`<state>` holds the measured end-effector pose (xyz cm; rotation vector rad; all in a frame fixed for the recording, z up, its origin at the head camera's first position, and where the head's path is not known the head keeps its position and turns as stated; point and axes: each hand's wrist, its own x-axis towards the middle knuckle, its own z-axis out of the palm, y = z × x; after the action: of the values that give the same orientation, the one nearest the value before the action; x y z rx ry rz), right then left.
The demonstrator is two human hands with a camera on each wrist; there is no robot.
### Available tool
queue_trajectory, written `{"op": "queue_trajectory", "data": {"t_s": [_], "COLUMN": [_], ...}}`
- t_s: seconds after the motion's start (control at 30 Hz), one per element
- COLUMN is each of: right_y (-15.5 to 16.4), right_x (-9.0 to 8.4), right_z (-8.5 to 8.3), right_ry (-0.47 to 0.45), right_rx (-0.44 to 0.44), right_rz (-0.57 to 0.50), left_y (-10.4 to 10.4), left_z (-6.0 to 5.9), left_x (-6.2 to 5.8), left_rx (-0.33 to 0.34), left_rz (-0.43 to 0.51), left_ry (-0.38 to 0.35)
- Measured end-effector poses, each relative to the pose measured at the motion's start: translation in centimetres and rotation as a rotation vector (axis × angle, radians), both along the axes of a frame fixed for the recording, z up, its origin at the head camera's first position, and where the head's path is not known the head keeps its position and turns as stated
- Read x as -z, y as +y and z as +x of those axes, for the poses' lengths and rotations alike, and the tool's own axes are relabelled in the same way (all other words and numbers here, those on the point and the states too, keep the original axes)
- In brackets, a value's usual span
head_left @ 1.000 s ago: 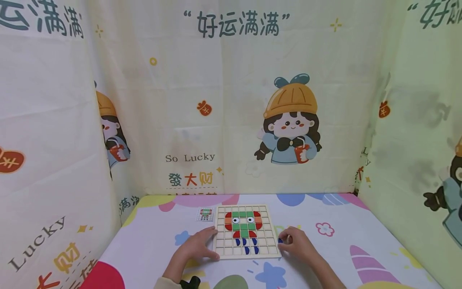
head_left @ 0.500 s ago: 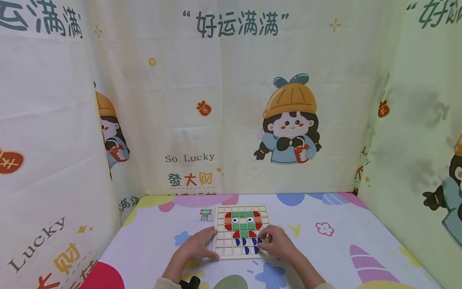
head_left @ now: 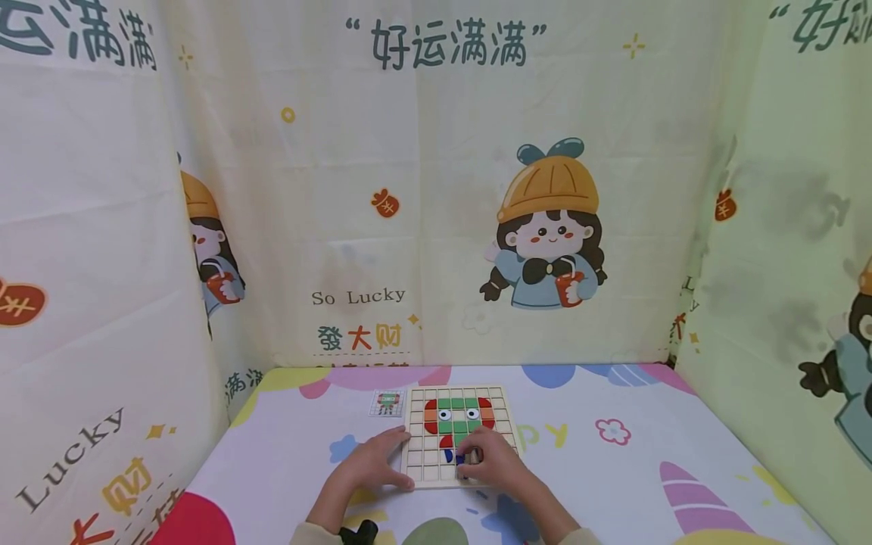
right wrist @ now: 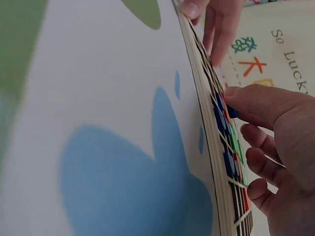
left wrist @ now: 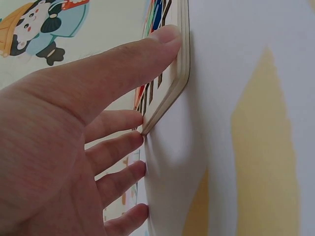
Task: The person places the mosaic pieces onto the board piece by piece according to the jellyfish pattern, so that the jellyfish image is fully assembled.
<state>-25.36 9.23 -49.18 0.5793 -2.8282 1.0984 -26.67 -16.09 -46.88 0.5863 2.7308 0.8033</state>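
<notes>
Right hand (head_left: pixel 492 463) moved further left across wooden grid board (head_left: pixel 416 443) since half second earlier, now over lower middle cells. Fingers curled, thumb and fingertip pinched small blue piece (head_left: pixel 461 459) at board surface, beside other blue pieces. Left hand (head_left: pixel 375 460) stayed at board's left front corner, fingers spread flat on tablecloth (head_left: pixel 286 454), thumb pressed against board edge. Board lay flat mid-table, red-green figure (head_left: pixel 458 415) filling upper cells. Small pattern card (head_left: pixel 387 403) lay just beside board's far left corner.
</notes>
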Motion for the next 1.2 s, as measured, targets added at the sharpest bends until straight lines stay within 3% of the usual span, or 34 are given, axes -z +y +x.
{"op": "queue_trajectory", "data": {"t_s": [0.33,0.83,1.03,1.2], "right_y": [-1.3,-1.2,-0.2,1.6], "right_x": [0.1,-0.2,-0.5,-0.9], "right_z": [0.2,0.5,0.4,0.2], "right_ry": [0.003,-0.069,-0.048,-0.016], "right_rx": [-0.012,-0.002,0.028,0.105], "right_rz": [-0.002,0.005,-0.025,-0.028], "left_y": [0.1,0.3,0.4,0.2], "left_z": [0.3,0.0,-0.1,-0.3], "left_x": [-0.3,0.0,0.0,0.0], "left_rx": [0.015,0.02,0.007,0.007], "left_rz": [0.006,0.009,0.012,0.001], "left_ry": [0.007,0.004,-0.01,0.005]}}
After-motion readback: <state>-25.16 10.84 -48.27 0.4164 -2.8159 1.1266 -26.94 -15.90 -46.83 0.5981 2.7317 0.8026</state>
